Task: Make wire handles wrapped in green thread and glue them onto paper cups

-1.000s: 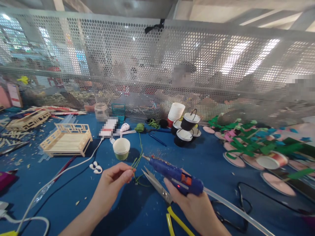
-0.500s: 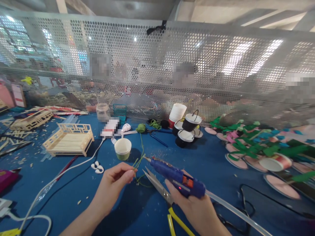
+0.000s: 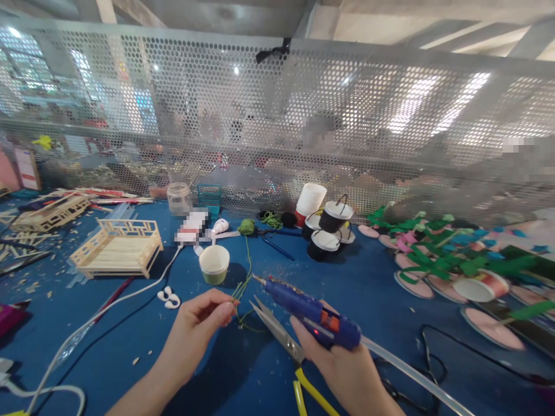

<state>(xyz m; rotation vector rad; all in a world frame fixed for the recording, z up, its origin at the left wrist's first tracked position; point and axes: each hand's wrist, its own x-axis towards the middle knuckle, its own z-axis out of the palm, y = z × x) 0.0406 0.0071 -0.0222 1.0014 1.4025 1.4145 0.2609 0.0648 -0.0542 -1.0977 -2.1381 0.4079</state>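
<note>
My left hand [image 3: 197, 332] pinches a strand of green string [image 3: 243, 283] that runs back to a small green ball of string [image 3: 247, 226] near the mesh. My right hand [image 3: 342, 370] grips a blue glue gun [image 3: 310, 312] with a clear glue stick out of its back; the metal nozzle points left, close to the pinched string. Yellow-handled scissors [image 3: 281, 338] lie open on the blue table just under the gun.
A small paper cup [image 3: 214, 263] stands behind the string. A wooden stick bed model [image 3: 116, 247] is at the left, black and white cups [image 3: 327, 228] at the back, green and pink paper crafts [image 3: 451, 260] at the right. A white cable [image 3: 108, 306] crosses the left. A perforated metal screen [image 3: 277, 121] closes the back.
Both hands hold nearly the same pose; the view shifted slightly and the glue gun's nozzle stays next to the pinched string.
</note>
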